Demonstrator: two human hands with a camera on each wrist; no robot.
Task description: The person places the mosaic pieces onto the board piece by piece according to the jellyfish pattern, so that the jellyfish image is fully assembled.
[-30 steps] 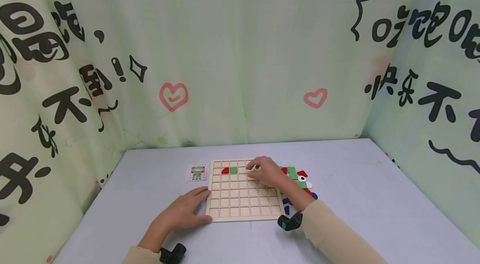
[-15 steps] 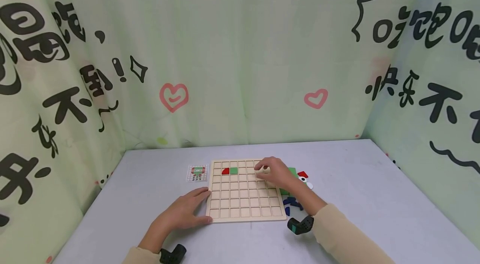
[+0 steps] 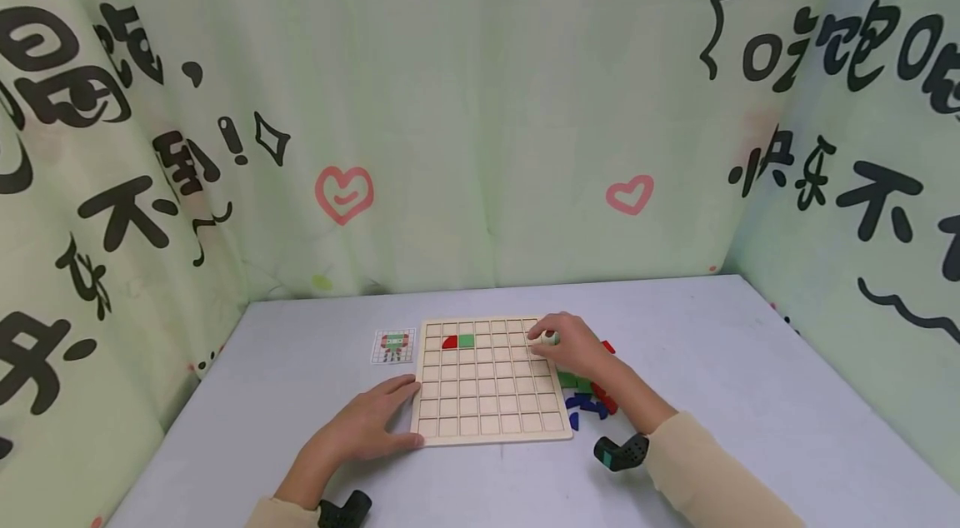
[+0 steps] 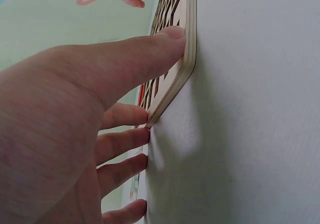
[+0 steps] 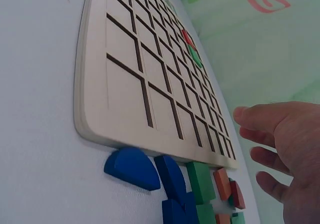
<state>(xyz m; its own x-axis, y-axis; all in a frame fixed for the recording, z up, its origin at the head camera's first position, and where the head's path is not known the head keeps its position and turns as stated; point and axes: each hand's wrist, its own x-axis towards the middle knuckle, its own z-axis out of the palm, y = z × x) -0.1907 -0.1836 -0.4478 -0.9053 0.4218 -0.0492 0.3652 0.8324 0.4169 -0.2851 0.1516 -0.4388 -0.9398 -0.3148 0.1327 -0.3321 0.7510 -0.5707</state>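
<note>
The grid board (image 3: 493, 391) lies on the surface (image 3: 690, 345); the left hand (image 3: 372, 421), fingers straight, touches its left edge. The right hand (image 3: 573, 347), grip released, hovers at its far right. Best pinch one of the loose blocks (image 5: 131, 170) by its sides, keeping the board steady.
</note>
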